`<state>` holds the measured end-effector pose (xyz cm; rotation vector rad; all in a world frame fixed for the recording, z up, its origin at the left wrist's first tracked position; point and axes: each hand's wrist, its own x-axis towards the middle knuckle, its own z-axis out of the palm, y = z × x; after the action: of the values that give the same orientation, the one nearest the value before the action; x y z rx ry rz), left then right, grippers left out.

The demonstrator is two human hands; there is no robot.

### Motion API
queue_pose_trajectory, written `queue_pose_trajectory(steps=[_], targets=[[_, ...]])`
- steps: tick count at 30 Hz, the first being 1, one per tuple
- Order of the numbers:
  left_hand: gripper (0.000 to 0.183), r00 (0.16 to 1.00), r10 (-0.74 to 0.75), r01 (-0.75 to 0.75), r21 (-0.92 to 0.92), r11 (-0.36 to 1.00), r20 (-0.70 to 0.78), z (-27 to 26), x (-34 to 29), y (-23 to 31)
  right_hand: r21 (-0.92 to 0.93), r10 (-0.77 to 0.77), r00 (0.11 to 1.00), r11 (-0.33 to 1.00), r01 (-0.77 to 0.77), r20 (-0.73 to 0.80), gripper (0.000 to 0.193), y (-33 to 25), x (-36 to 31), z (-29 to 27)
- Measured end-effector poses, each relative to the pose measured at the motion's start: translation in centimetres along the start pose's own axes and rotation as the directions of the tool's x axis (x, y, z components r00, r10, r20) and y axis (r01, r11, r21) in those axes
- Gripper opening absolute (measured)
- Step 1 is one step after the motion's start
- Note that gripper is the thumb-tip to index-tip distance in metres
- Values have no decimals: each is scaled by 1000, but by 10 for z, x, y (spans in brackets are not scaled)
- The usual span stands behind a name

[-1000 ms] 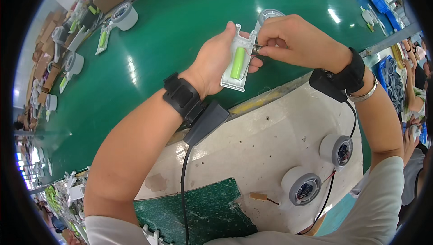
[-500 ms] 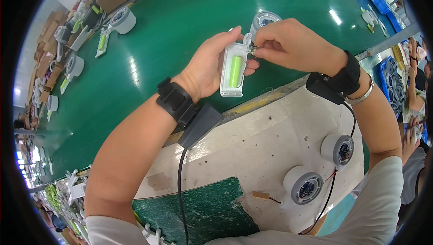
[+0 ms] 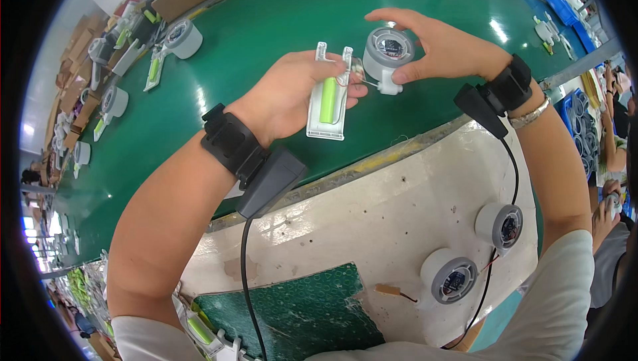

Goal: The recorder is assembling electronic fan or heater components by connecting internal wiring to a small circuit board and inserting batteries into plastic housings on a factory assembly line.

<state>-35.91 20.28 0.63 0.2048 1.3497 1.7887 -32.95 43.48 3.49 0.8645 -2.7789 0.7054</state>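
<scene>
Landmark: the gray-and-white round unit (image 3: 387, 52) over the green surface (image 3: 252, 48). Your left hand (image 3: 296, 86) grips the white shell (image 3: 340, 114), thumb pressed across the front near the two prongs, other fingertips showing past its far edge. Shell sits just left of the round unit and a bit lower, prongs up, hollow side facing you, bright green cylinder (image 3: 328, 100) lying lengthwise inside. Thin wires (image 3: 369, 84) run in the gap between shell and the round unit's stub.

Your right hand (image 3: 452, 45) curves around the right side of the round unit, fingers arched above it, thumb down by the stub; whether it's gripping firmly, cannot tell. Round unit has its ringed face toward you, dark parts inside.

You wear black straps on both wrists, left strap (image 3: 232, 145) lower left of the round unit, right strap (image 3: 510, 85) to its right.

On the beige desk (image 3: 352, 228), below and right of the round unit: two similar gray-rimmed housings (image 3: 449, 281), near each other. Small tan block (image 3: 388, 290) with a dark lead lies well below it; textured green mat (image 3: 292, 308) lies below and left.
</scene>
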Motion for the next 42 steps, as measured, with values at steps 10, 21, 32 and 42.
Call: queue_pose_trajectory(steps=[10,21,32,42], targets=[[33,996,-65,62,-53,997,-58,-21,1,9,-5,149,968,989,-151,202,60,-4,18,1],[21,897,51,22,158,987,-439,-68,34,40,-146,92,996,985,-90,9,58,21,91,17],[41,400,705,168,803,572,-586,-148,42,63,-178,497,836,823,-539,-233,67,14,179,72],[44,768,631,192,979,-67,-107,-146,23,51,-257,292,946,912,-319,-140,65,18,141,28]])
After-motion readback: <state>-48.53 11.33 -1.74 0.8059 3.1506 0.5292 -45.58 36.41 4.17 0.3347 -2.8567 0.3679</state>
